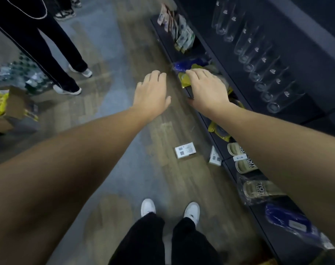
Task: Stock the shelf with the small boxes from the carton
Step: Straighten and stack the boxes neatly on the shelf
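The long dark shelf unit [225, 155] runs along the right side, and its lowest board already carries yellow and blue plastic packets [183, 81], beige slippers [245, 165] and, higher up, clear drinking glasses [258, 60]. On the grey and wood-pattern floor [113, 54], far to the left, stands the open brown cardboard carton [14, 104]. Two small white boxes lie low: one flat on the floor [185, 150], the other leaning at the foot of the shelf [214, 156].

The left hand [151, 92] hangs over the floor with loose fingers and holds nothing. The right hand [206, 88] lies spread over the yellow packet; I cannot tell whether its grip closes on it.

To do this step well, I think the person should bend down, pinch each fallen box by its short sides, and set it flat in a free gap beside the packets.
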Demonstrator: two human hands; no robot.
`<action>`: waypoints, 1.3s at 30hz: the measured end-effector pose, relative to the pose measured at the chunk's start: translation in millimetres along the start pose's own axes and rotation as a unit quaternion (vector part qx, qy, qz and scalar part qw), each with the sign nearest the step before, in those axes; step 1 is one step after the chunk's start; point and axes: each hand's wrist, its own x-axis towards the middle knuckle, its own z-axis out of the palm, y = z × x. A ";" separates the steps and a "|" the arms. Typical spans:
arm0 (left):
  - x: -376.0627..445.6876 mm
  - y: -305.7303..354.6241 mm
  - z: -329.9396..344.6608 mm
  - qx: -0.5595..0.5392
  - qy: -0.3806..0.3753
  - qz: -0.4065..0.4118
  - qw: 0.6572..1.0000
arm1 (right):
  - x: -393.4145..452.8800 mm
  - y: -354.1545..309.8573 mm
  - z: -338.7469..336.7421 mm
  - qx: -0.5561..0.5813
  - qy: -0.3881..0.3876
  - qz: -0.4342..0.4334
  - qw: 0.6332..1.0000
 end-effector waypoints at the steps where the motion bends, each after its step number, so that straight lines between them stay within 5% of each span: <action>1: 7.4 -2.2 17.2 -0.007 -0.003 0.002 1.000 | 5.9 3.4 15.3 -0.002 -0.005 0.000 1.000; 22: 35.8 -20.9 616.4 -0.086 -0.183 0.035 0.979 | -21.7 106.4 608.1 0.011 -0.178 -0.005 0.984; 30: 50.5 -18.4 742.3 -0.051 -0.217 0.064 0.973 | -14.5 140.3 736.1 0.003 -0.210 -0.012 0.978; 39: 65.3 -7.9 826.2 -0.015 -0.284 0.065 0.956 | -1.0 164.5 806.3 -0.024 -0.268 -0.053 0.962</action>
